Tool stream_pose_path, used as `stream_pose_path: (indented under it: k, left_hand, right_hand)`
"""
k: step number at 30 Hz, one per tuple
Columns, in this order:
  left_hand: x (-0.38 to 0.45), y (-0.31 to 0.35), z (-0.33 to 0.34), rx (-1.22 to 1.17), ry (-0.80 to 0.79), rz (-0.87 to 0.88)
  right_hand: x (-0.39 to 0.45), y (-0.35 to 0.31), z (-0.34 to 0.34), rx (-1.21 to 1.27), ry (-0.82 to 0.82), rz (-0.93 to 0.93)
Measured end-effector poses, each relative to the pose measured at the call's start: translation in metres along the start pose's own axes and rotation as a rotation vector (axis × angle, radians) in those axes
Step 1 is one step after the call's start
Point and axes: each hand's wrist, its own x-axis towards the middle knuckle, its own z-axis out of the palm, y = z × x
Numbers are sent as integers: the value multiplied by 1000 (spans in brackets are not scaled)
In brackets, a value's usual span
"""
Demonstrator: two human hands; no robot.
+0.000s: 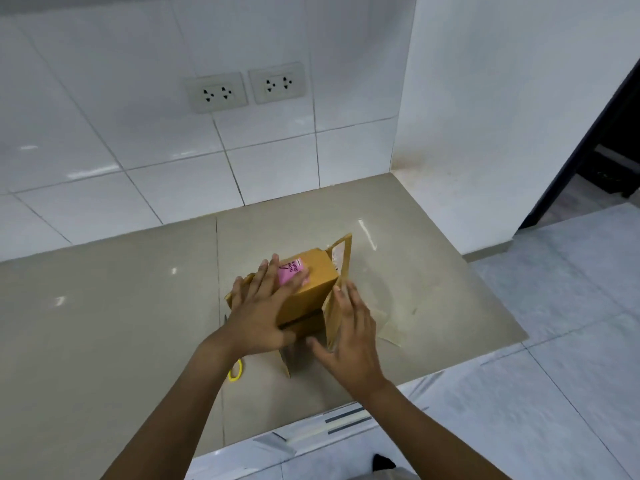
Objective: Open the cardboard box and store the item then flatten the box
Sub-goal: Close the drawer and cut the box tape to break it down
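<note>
A brown cardboard box (313, 287) stands on the beige counter (104, 323), with a pink label (292, 270) on its top face. Its flaps are spread outward on the right, the left and the near side. My left hand (259, 313) lies flat on top of the box, fingers spread, partly covering the pink label. My right hand (349, 334) presses with open fingers against the upright right flap (341, 271). Neither hand wraps around anything. The inside of the box is hidden.
Yellow-handled scissors (236, 370) lie on the counter under my left forearm. A strip of peeled tape (389, 327) lies right of the box. The tiled wall with two sockets (246, 88) is behind. The counter edge runs close in front and to the right, above the floor.
</note>
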Motion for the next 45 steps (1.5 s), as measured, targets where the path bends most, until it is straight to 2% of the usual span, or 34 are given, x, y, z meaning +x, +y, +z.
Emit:
stream_pose_path:
  k: [3, 7, 10, 14, 17, 23, 25, 27, 29, 31, 33, 38, 42, 45]
  left_hand:
    - [-24, -17, -3, -85, 49, 17]
    - [-48, -46, -8, -120, 15, -159]
    - [-54, -59, -16, -290, 35, -159]
    - [-48, -57, -18, -503, 210, -101]
    - [-46, -53, -12, -692, 299, -236]
    - [-53, -69, 4, -1105, 423, -411]
    - [-55, -70, 11, -1351, 421, -484]
    - [-58, -69, 23, -1518, 372, -539]
    - [-63, -63, 38, -1614, 224, -601]
    - [-69, -55, 52, -1583, 28, -669]
    - [-75, -51, 60, -1446, -53, -709]
    - [-65, -41, 51, -988, 27, -722]
    - [-39, -27, 49, -614, 194, -642]
    - [-25, -24, 50, -451, 85, -610]
  right_hand:
    - [7, 7, -6, 100, 81, 123]
    - [17, 26, -21, 189, 212, 165]
    - [30, 26, -24, 179, 164, 192]
    - [54, 14, -11, 146, 50, 302]
    - [63, 6, -3, 215, 94, 436]
    - [49, 17, -4, 354, 124, 502]
    - [48, 16, -3, 441, 57, 567]
    - [49, 9, 1, 541, -98, 630]
    - [50, 0, 9, 610, -198, 647]
    - [49, -7, 18, 649, -217, 642]
    - [46, -8, 24, 616, -217, 613]
    - [39, -3, 36, 398, -327, 588]
    - [37, -5, 37, 503, -351, 595]
    - [37, -5, 33, 619, -265, 626]
